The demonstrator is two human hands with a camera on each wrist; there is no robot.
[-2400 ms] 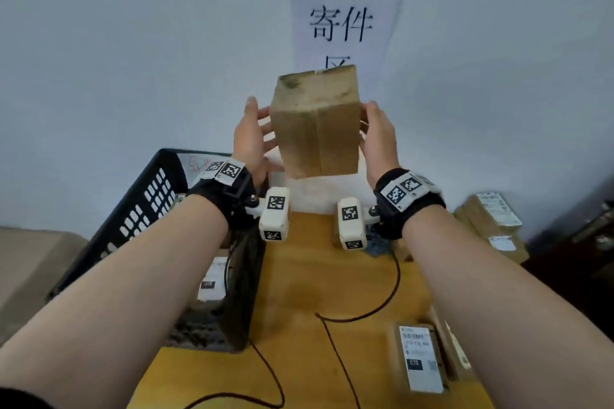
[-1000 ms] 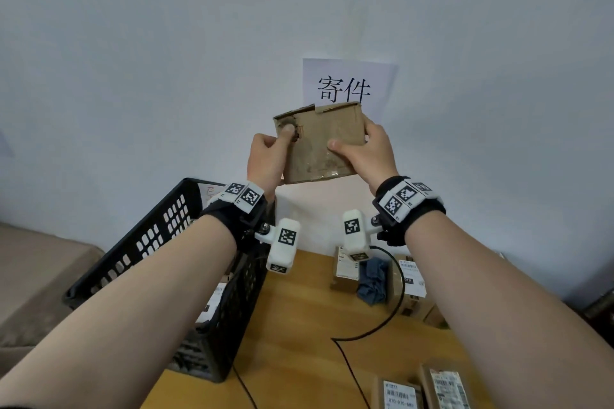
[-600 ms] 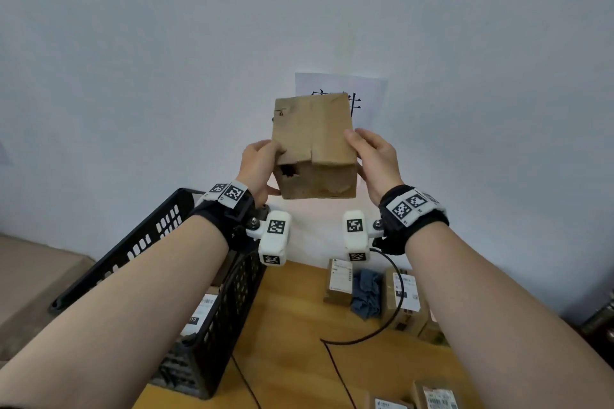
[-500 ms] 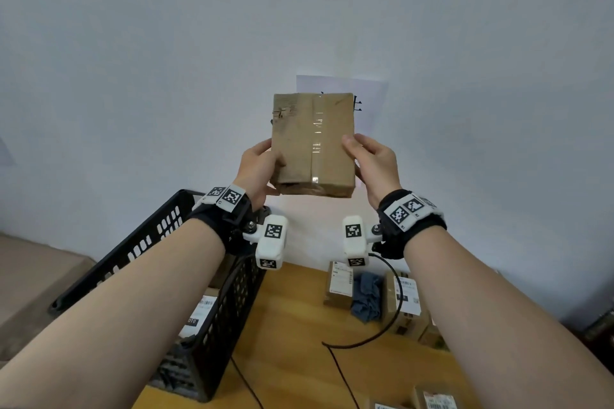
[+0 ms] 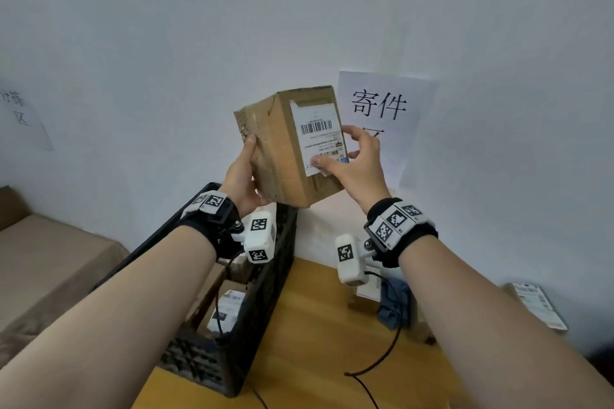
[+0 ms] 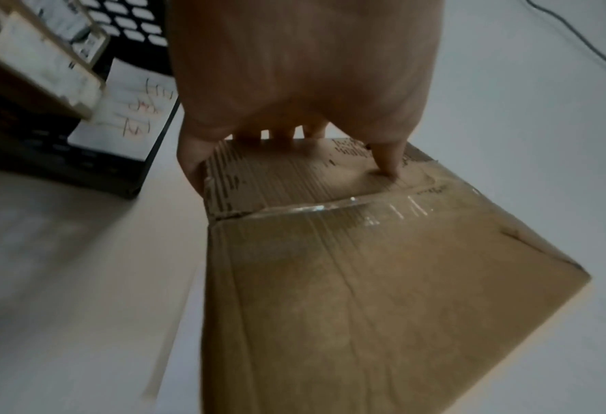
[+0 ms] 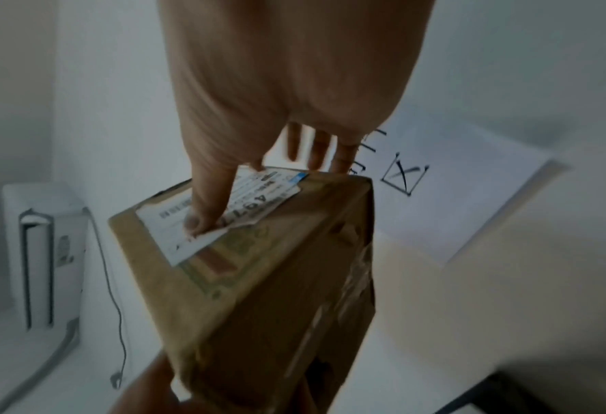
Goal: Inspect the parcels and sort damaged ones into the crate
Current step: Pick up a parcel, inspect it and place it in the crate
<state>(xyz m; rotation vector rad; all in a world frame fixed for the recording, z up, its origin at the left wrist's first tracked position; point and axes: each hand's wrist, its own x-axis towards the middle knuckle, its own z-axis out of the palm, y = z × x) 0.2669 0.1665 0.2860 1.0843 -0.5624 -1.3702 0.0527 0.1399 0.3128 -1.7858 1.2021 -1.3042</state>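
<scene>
I hold a brown cardboard parcel up in front of the wall, tilted, above the far end of the black crate. Its white barcode label faces me. The upper left corner of the parcel looks torn and scuffed. My left hand grips the left side, thumb on the near face; in the left wrist view the thumb presses the dented end flap of the parcel. My right hand holds the right edge, its thumb lying on the label and its fingers behind the parcel.
Several labelled parcels lie inside the crate. On the wooden table stand more parcels, a blue cloth and a black cable. A paper sign hangs on the wall. Another labelled parcel lies at the right.
Both hands have turned the parcel: the taped seam faced me before, and now the label side does. The parcel has tilted and sits lower, closer to the crate.
</scene>
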